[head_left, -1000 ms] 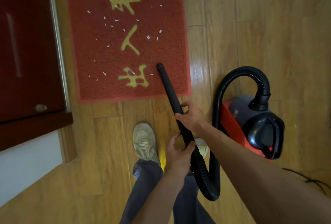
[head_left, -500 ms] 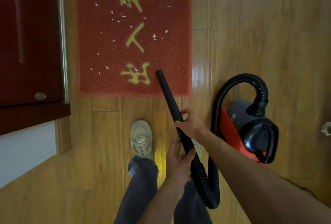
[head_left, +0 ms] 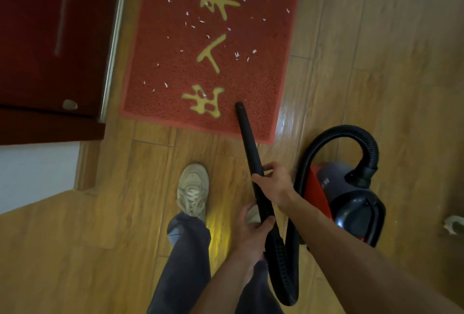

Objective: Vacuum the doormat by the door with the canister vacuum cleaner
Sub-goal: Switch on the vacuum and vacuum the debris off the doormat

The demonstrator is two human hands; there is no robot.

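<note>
A red doormat [head_left: 261,67] with yellow characters lies beside the dark red door [head_left: 50,37]; several white scraps are scattered on it. I hold the black vacuum wand [head_left: 247,135] with both hands. My right hand [head_left: 275,186] grips it higher up, my left hand [head_left: 251,234] lower, near the ribbed hose [head_left: 283,271]. The wand's tip rests over the mat's near right corner. The red and dark grey canister vacuum [head_left: 349,205] sits on the floor to the right.
Wooden floor all around. My left shoe [head_left: 193,189] and trouser leg stand just short of the mat. A white wall [head_left: 32,173] and door frame are at the left. A small pale object [head_left: 454,224] lies at the right edge.
The view has turned, so the mat now sits tilted and further right. The wand's tip stays at the mat's near right corner; both hands keep their grip.
</note>
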